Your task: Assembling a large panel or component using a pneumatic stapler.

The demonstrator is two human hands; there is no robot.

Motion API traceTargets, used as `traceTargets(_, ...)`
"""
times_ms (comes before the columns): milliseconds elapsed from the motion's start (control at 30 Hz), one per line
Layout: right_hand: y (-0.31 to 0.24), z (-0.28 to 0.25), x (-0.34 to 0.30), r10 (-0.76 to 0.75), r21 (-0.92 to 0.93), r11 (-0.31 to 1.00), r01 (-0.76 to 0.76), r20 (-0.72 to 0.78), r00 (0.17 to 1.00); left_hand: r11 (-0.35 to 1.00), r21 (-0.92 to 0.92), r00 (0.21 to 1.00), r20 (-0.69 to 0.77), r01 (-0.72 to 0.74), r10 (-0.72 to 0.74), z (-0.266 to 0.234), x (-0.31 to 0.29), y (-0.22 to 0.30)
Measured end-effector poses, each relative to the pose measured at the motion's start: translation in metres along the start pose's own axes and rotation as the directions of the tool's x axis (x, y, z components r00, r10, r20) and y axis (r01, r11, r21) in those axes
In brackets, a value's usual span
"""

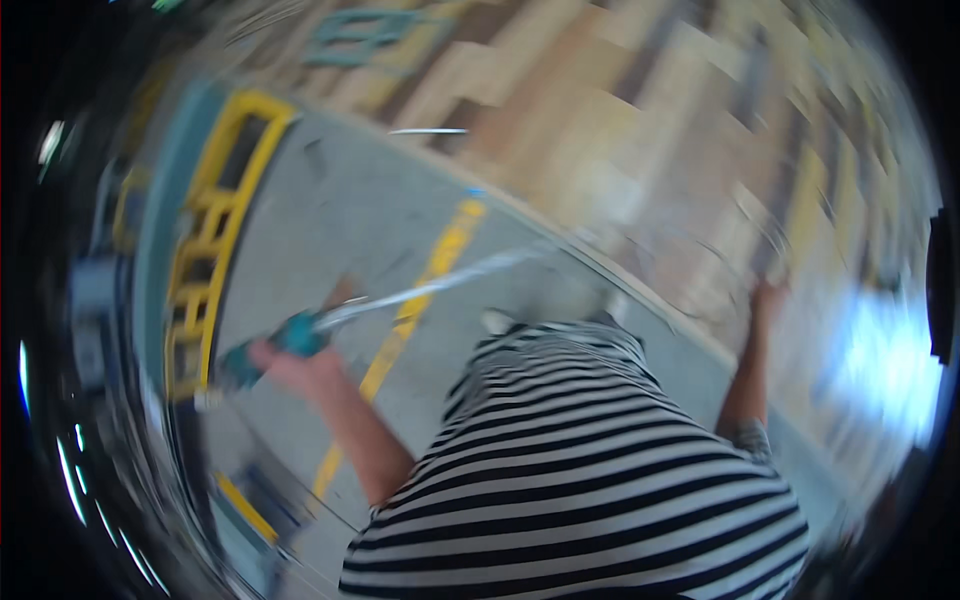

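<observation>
My left hand [290, 368] is closed round a teal and dark hand-held tool [300, 332], held out to the left over the grey floor. The tool's exact kind is blurred. From its front end a long, pale, shiny strip [455, 277] slants up to the right, fading near the edge of the wood-patterned surface. My right hand [768, 298] is out to the right over that wood-patterned surface [590, 110]. Its fingers are smeared by motion. Thin curved lines [775, 232] run close to it; I cannot make out whether the fingers grip them.
A yellow frame with openings [215, 235] stands along the left side. A yellow line [408, 315] crosses the grey floor [320, 200]. A grey-green frame [362, 38] lies on the wood-patterned surface at the far side. Bright glare covers the right edge.
</observation>
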State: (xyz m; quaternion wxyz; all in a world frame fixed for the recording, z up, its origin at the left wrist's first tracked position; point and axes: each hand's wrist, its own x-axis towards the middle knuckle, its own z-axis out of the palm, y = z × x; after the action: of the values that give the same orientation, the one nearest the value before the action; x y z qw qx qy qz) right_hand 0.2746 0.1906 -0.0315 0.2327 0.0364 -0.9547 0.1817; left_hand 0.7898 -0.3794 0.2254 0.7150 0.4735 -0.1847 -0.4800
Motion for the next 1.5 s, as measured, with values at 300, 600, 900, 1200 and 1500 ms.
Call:
traceTargets(300, -0.515, -0.083, -0.183, -0.922, 0.917, 0.29, 0.272, 0.191, 0.337, 0.98, -0.106, 0.98, -0.085, 0.168, -0.177, -0.062, 0.052, 0.011)
traceTargets(600, -0.747, -0.155, -0.321, -0.904, 0.985, -0.054, -0.161, -0.117, -0.412, 0.998, -0.066, 0.975, -0.221, 0.004, -0.018, -0.105, 0.118, 0.039)
traceTargets(900, -0.904, -0.109, -0.424, -0.645, 0.997, -0.01, -0.075, -0.064, -0.761, 0.967, -0.103, 0.849, -0.506, -0.234, 0.152, -0.112, 0.292, 0.061)
traceTargets(1200, -1.075, 0.068, -0.395, -0.825, 0.943, -0.048, 0.33, 0.149, -0.546, 0.914, -0.22, 0.789, -0.595, -0.341, 0.151, -0.089, 0.479, 0.112)
traceTargets(1500, -1.162, 0.183, -0.444, -0.767, 0.846, 0.185, 0.5, 0.442, -0.465, 0.936, -0.032, 0.636, -0.741, -0.351, 0.214, -0.094, 0.641, 0.116)
